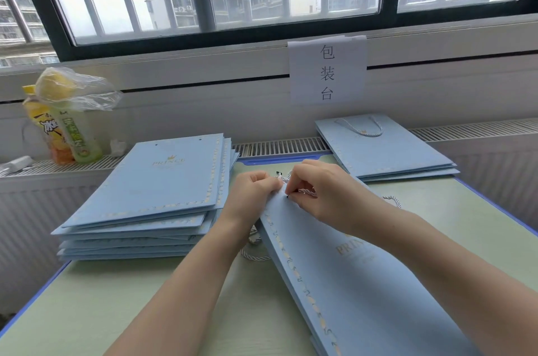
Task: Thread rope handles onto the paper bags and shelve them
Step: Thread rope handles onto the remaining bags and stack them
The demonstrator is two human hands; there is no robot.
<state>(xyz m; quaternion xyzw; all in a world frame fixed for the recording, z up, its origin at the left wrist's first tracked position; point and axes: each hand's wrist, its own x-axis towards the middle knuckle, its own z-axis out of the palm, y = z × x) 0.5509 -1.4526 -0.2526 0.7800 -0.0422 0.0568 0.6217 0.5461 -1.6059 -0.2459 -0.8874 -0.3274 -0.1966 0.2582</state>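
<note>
A flat light-blue paper bag (349,283) lies in front of me, its top edge pointing away. My left hand (253,191) pinches the bag's top corner and the end of a white twisted rope (305,192). My right hand (317,192) pinches the same rope just beside a hole in the bag. The rope's black tip sticks up between my hands. More rope trails out to the right and loops under the bag on the left (256,250).
A tall stack of blue bags without handles (151,195) lies on the left of the green table (116,297). A few bags with rope handles (387,149) lie at the back right. Drink bottles (67,128) stand on the radiator ledge at left. A paper sign (327,71) hangs under the window.
</note>
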